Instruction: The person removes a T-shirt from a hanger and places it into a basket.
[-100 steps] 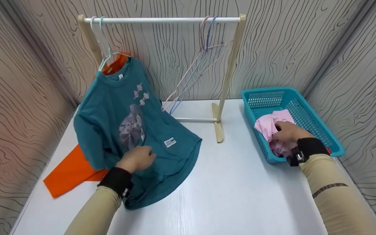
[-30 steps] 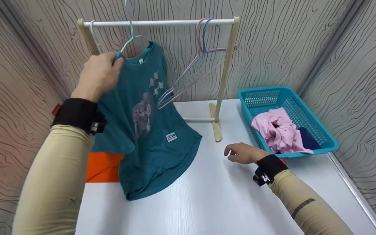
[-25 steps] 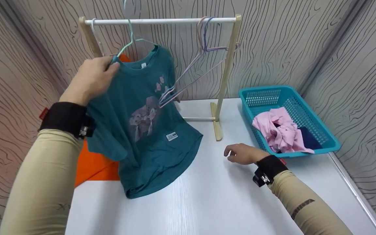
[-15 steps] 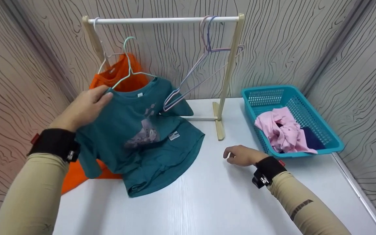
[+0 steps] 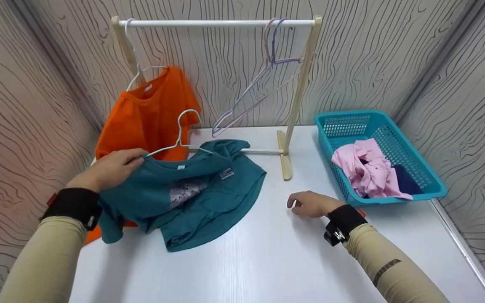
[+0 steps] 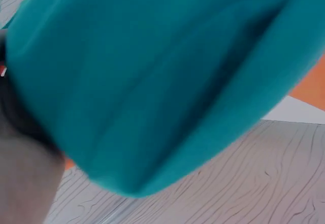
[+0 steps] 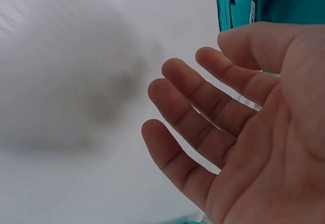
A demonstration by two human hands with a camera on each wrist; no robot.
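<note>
My left hand [image 5: 114, 167] pinches the shoulder of a teal T-shirt [image 5: 154, 185], together with the end of the mint-green hanger [image 5: 179, 141] inside it. The hanger's hook is off the rail and points up, low in front of an orange shirt [image 5: 150, 113]. The T-shirt's lower part lies crumpled on the white table. In the left wrist view the teal cloth [image 6: 152, 82] fills most of the frame and hides the fingers. My right hand [image 5: 310, 204] is held just over the table left of the basket, fingers loosely bent and holding nothing; the right wrist view shows its bare palm [image 7: 264, 148].
A small rack with a white rail [image 5: 217, 23] stands at the back. The orange shirt hangs on a white hanger at its left end; pink and blue hangers [image 5: 273, 63] hang at its right. A teal basket [image 5: 425, 168] holds pink cloth [image 5: 366, 168] and navy cloth [image 5: 406, 180].
My left hand took hold of the teal T-shirt's shoulder, lifted its hanger off the rail and lowered both toward the table. My right hand left the basket's pink cloth and now stays still.
</note>
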